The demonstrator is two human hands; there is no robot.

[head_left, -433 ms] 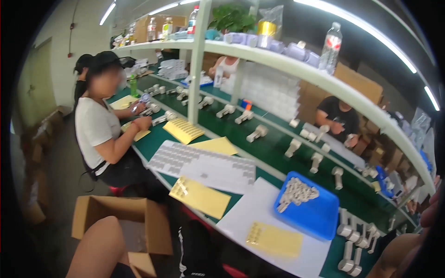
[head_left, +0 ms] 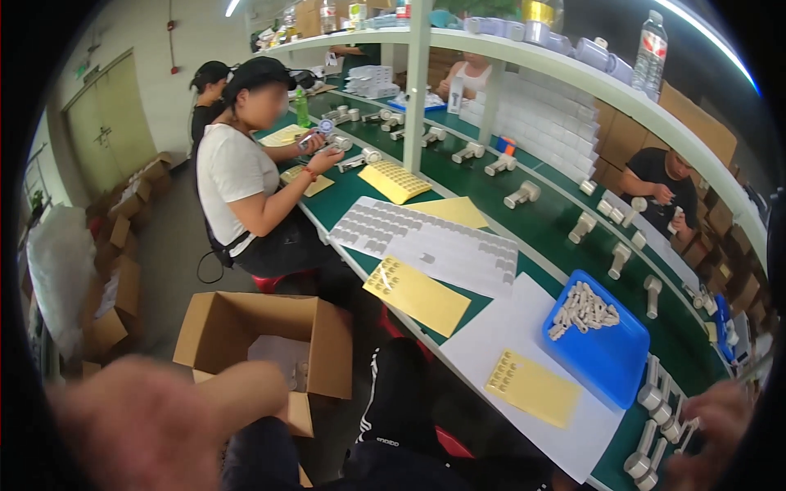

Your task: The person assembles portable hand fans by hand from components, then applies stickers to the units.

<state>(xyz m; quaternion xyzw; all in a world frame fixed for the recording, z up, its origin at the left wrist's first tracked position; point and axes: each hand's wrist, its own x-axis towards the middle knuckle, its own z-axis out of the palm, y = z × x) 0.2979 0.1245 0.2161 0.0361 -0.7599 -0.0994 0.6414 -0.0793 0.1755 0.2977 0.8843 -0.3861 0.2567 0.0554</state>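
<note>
My left hand (head_left: 135, 425) is a large motion blur at the lower left, in front of the open cardboard box (head_left: 332, 352); its fingers cannot be made out. At the lower right edge my right hand (head_left: 716, 421) is beside several white-and-silver handheld devices (head_left: 653, 399) with round heads. Its fingers look bent, but blur and the dark rim hide whether anything is in them. Left of those devices sits a blue tray (head_left: 626, 372) with a heap of small pale grey parts (head_left: 583, 309). A yellow sticker sheet (head_left: 536, 391) lies on white paper (head_left: 471, 348) beside the tray.
Another yellow sheet (head_left: 426, 296) and a grey-white label sheet (head_left: 393, 237) cover the bench. More devices stand along the green belt (head_left: 557, 204) behind. A co-worker in a white shirt (head_left: 237, 168) sits at left; another works across the bench. A shelf post (head_left: 415, 98) rises mid-view.
My view has turned left and down, so the bench sits further right and higher. My left hand has come into view at lower left, and my right hand's fingers show more at the right edge.
</note>
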